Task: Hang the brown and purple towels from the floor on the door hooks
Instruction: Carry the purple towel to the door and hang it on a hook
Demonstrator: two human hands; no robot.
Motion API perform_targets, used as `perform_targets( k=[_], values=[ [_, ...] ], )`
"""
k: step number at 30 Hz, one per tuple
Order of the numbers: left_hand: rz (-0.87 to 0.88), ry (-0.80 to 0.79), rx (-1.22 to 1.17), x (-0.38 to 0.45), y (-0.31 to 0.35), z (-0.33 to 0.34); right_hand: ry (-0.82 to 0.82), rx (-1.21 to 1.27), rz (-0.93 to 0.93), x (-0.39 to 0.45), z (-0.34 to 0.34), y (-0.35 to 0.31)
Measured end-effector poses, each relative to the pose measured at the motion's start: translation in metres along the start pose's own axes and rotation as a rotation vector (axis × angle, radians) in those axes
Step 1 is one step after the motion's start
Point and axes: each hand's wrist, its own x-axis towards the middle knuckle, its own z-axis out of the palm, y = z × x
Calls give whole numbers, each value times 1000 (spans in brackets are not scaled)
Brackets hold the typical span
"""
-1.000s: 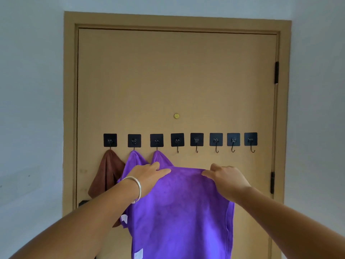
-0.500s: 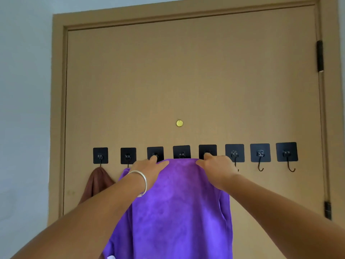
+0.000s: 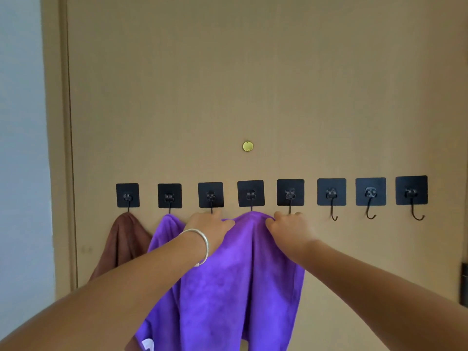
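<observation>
Purple towel (image 3: pixel 235 274) in both hands

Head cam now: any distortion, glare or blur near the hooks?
Head view: wide-angle bowing, the hook row rises toward the right; even soft light, glare only on the brass disc; hands and purple towel slightly soft, hook plates legible.

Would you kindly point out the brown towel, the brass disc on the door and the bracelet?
brown towel (image 3: pixel 124 239), head view, upper folds below its hook.
brass disc (image 3: pixel 248 146), head view, its centre.
bracelet (image 3: pixel 202 240), head view, band on the left wrist.
</observation>
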Motion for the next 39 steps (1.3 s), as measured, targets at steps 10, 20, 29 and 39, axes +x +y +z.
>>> perform_targets(
  k=[10,20,29,39],
  values=[
    [185,40,123,2,38,19,-29,74,48,-3,18,-35],
    [224,-40,244,-9,36,40,-54,88,6,-3,34,-48],
    [86,269,117,13,22,-33,298,131,-29,-22,17,-16],
    [321,715,-140,69,107,-66,411,1,180,-101,3,85]
  ],
)
